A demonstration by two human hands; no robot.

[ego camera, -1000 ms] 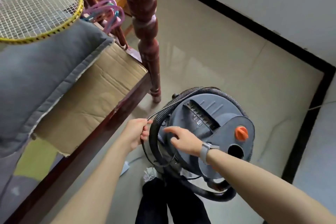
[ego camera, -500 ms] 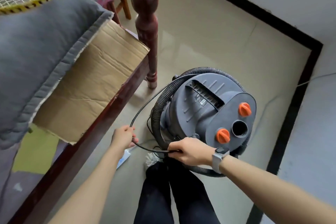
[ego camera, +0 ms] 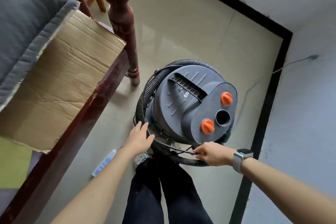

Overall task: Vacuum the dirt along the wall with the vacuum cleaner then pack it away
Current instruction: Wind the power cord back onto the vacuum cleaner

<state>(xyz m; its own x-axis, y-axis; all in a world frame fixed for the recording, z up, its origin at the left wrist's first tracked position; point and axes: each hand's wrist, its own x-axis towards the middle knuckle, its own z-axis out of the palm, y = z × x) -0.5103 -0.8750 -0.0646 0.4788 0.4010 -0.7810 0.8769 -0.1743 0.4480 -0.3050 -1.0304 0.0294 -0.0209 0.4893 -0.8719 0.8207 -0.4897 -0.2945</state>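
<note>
left hand (ego camera: 140, 137) now flat on cord (ego camera: 169, 146), right hand (ego camera: 211, 153) pinching it

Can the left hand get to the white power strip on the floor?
Probably yes. The left hand is open, resting against the vacuum's hose, and holds nothing. The power strip lies on bare floor just below that arm, with nothing between them.

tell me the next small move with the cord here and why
Probably carry the right hand, which pinches the thin black cord, on round the vacuum cleaner. The hose already circles it, and the left hand steadies that loop with straight fingers.
</note>
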